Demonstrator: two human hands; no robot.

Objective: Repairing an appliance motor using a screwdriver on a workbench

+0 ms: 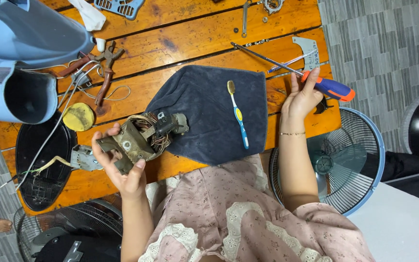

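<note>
My left hand (120,167) grips a dirty fan motor (144,136) with copper windings, held just above the wooden table (195,34) at the edge of a dark blue cloth (209,121). My right hand (302,94) holds a screwdriver (333,89) by its blue and orange handle, the long shaft pointing away over the table. A blue and yellow toothbrush (238,116) lies on the cloth between my hands.
Red-handled pliers (104,73), a yellow round sponge (78,116), white wires and a light blue fan housing (25,34) fill the left. A black fan base (42,160) lies at the left edge. A fan grille (345,160) stands beside my right arm.
</note>
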